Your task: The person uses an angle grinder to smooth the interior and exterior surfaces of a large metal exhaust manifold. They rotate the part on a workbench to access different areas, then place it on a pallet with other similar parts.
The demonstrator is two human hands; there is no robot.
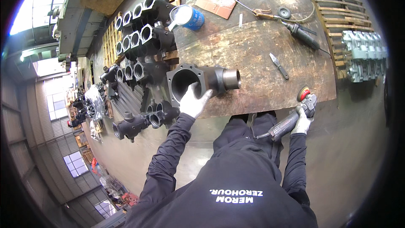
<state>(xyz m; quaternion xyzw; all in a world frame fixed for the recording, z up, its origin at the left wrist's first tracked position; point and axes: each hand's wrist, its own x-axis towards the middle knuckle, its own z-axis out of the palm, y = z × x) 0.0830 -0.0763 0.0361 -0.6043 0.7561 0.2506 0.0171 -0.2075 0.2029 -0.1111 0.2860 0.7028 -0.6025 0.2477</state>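
At the near edge of the worn wooden worktop, a dark cast-metal housing lies on its side, its square flange with the wide round opening facing left and its short grey cylindrical neck pointing right. On that flange rests the left hand, gloved in white, with its fingers spread apart over the lower rim of the opening, pressing against it rather than wrapped around it. Off the right front corner of the worktop, the right hand, also gloved, has its fingers clamped around the body of an angle grinder, whose red-centred disc sits just beside the worktop's edge, well apart from the housing. Farther back on the worktop lie a small knife-like tool, a second dark power tool with its cord, a pair of pliers, a loose round disc, a reddish-brown board and a blue can tipped on its side. To the left, many similar dark castings stand in rows on wooden pallets, and to the right a pallet carries pale grey metal parts.
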